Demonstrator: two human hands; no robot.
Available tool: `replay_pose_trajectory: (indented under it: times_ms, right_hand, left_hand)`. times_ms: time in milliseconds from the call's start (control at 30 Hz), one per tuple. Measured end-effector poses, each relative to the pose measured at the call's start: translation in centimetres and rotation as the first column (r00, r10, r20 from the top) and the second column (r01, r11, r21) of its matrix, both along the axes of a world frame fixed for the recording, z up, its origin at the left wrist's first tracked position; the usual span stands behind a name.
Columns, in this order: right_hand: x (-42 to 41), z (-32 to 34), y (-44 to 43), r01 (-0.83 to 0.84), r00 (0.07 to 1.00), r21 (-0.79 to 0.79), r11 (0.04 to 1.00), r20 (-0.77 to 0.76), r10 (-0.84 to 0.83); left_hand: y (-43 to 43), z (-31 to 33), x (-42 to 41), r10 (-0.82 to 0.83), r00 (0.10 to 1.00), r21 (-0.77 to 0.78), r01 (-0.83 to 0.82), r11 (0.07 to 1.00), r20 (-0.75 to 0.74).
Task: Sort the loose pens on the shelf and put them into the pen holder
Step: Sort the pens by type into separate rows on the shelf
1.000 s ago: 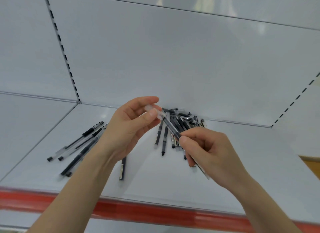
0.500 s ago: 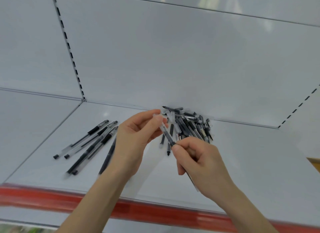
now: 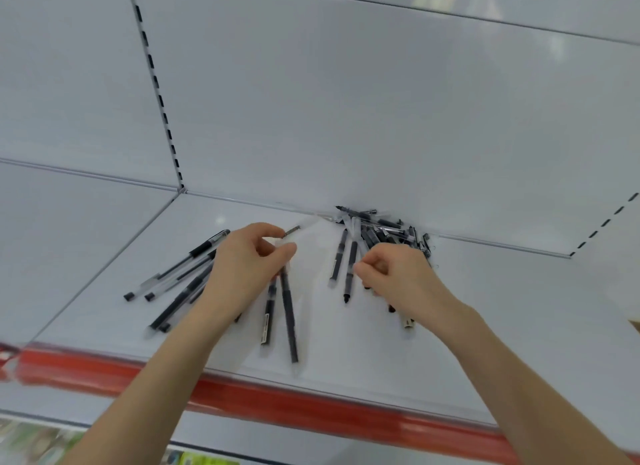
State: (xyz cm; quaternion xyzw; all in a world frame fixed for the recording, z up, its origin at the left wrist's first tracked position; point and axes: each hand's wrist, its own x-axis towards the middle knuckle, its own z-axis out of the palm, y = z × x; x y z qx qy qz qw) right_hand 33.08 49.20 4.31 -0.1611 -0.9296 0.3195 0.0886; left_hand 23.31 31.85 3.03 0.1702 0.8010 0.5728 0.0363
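while sorting is underway, left hand [image 3: 242, 270] is pinching a pen [image 3: 289, 312] for the row [image 3: 267, 321] below; right hand [image 3: 401, 281] is probing the pile [image 3: 381, 227], hold unclear.

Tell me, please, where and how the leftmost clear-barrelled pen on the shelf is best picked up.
I would pinch the leftmost pen midway along its clear barrel, coming from above and from the left. It lies flat and slanted at the outer edge of the left group of pens, so that side is free; a neighbouring pen lies close along its right.
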Motion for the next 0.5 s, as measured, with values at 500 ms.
replay_pose_trajectory:
  times_ms: [500]
  right_hand:
    - [-2.4, 0.0, -0.4, -0.022, 0.974, 0.209, 0.978, 0.224, -0.026]
  left_hand:
    - [0.2, -1.4, -1.0, -0.031, 0.965, -0.485, -0.104, 0.868, -0.262]
